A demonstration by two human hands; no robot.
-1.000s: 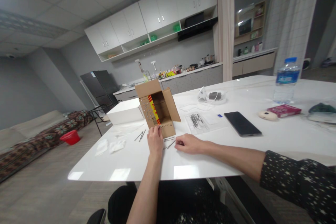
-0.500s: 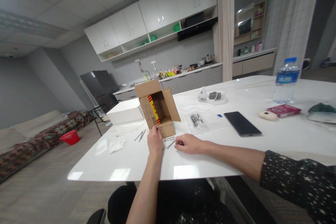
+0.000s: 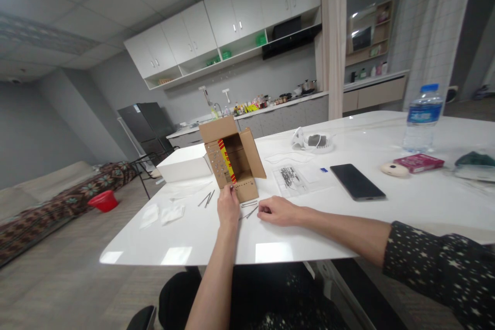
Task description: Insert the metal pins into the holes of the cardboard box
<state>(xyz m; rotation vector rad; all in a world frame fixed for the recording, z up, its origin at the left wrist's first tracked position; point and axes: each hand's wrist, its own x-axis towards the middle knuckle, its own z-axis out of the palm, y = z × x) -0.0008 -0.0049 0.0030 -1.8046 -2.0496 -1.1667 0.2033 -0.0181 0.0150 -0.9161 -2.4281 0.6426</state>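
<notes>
My left hand (image 3: 229,207) is closed in a pinch at the lower front flap of an open cardboard box (image 3: 247,193). Whatever its fingertips hold is too small to make out. The box stands with its opening towards me. Small shiny bits dot its left flap, beside yellow-and-red tape (image 3: 227,161), and a row of dark specks runs along the lower flap. My right hand (image 3: 279,211) rests on the table with its fingers curled; anything inside them is hidden. Thin metal rods (image 3: 252,211) lie between my hands, and several more rods (image 3: 207,199) lie left of the box.
A clear plastic case of small metal parts (image 3: 290,178) and a black phone (image 3: 358,182) lie to the right. Further right stand a water bottle (image 3: 422,118) and a magenta box (image 3: 419,163). A white box (image 3: 183,164) sits behind left; crumpled tissues (image 3: 172,214) lie nearer.
</notes>
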